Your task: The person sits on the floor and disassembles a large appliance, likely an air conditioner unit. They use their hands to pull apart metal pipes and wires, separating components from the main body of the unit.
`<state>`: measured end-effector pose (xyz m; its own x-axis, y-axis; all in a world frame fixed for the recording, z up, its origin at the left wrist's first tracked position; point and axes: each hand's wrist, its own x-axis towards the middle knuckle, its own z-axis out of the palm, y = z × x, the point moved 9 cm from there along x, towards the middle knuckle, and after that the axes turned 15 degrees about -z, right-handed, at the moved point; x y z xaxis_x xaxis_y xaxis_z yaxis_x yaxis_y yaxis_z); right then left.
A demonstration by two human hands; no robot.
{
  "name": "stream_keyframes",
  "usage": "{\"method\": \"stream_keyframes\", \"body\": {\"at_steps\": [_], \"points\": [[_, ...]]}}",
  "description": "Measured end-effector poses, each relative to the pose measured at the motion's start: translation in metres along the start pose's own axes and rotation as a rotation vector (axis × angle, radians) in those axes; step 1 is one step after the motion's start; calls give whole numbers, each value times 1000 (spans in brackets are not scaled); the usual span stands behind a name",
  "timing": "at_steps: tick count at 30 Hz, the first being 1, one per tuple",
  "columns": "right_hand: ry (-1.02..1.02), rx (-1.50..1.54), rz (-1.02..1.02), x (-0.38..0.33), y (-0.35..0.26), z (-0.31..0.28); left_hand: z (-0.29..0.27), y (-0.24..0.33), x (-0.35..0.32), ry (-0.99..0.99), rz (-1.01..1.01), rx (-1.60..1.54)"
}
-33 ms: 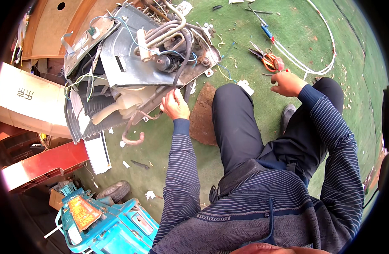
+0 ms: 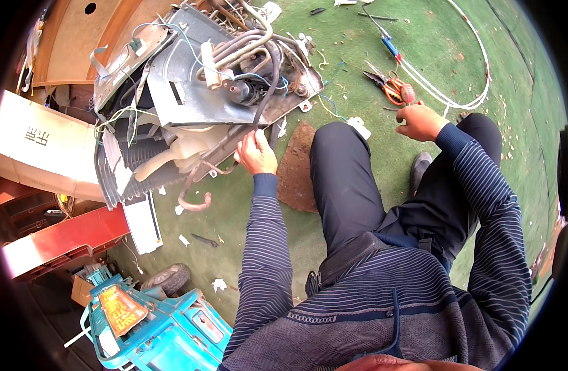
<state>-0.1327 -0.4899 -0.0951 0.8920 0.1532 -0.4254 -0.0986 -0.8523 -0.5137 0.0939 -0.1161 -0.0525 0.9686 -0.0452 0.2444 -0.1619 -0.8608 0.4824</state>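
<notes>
My left hand [image 2: 256, 153] is closed around a dark tube [image 2: 262, 111] running down from the dismantled air-conditioner unit [image 2: 191, 93]. Below it, a copper pipe [image 2: 199, 203] with a hooked end sticks out of the unit. Pale fan blades [image 2: 179, 154] and dark fins show on the unit's near side; a compressor-like cylinder and bundled pipes sit at its far right. Above my right knee, my right hand [image 2: 420, 122] is curled shut; a small red tip shows above it, but what it holds is hidden. Just beyond lie orange-handled pliers [image 2: 392, 93] and a pinkish round thing [image 2: 407, 94].
A blue torch-like tool [image 2: 390, 47] with a white hose [image 2: 487, 68] lies on the green floor. Between the unit and my knee is a rusty plate [image 2: 296, 170]. At left are cardboard [image 2: 43, 145], a red panel [image 2: 74, 238] and a blue machine [image 2: 173, 334].
</notes>
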Motion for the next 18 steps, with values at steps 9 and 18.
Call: {"method": "stream_keyframes", "body": {"at_steps": [9,18], "points": [[-4,-17,20,4,12,6,-3,3,0,-20,-1,-5],[-52,-25,50,4,13,6,-3,2,0,-15,-5,5]]}}
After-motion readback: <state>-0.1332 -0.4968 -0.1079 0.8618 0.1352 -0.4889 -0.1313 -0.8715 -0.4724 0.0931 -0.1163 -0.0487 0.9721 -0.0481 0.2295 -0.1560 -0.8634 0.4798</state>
